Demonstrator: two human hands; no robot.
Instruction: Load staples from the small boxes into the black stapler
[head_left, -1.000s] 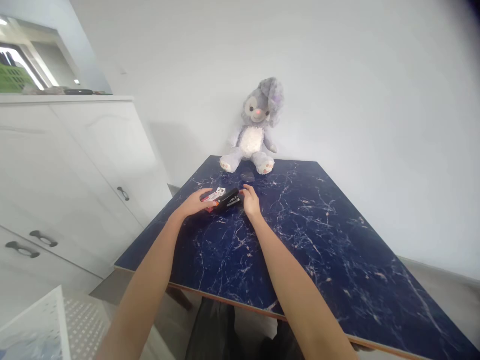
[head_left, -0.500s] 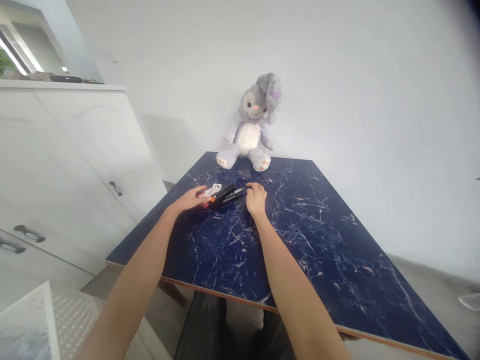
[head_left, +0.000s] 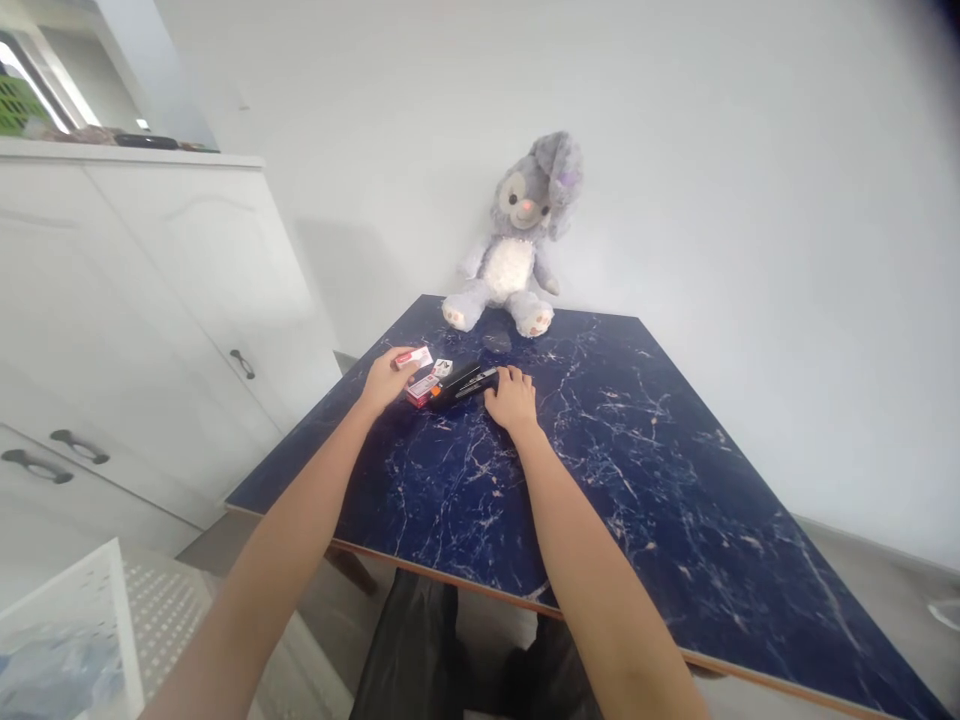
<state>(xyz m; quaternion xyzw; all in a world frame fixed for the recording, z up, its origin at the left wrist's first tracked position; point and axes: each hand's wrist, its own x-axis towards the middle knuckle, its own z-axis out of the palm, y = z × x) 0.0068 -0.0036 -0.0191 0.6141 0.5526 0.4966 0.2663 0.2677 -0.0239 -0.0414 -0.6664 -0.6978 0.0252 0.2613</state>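
Note:
My left hand [head_left: 384, 382] is closed on a small red-and-white box [head_left: 415, 357], held between thumb and fingers at the left of the group. Just below it on the table lies a second red-and-white box [head_left: 421, 389]. A small white box with black print [head_left: 443, 368] is beside that. To their right lies a black stapler [head_left: 457, 386] with an orange part at its left end and metal showing at its right. My right hand [head_left: 513, 398] rests palm down at the stapler's right end, fingers apart and curved over the table; whether the fingertips touch the stapler is hard to tell.
A grey plush rabbit [head_left: 511, 250] sits at the back of the dark blue marbled table [head_left: 600, 500], against the wall. White cabinets [head_left: 165, 300] stand at the left. A white perforated basket [head_left: 150, 620] is at the lower left.
My left hand has lifted a red-and-white box up and away from the other boxes. The fingers of my right hand have spread at the stapler's end. The view has shifted slightly.

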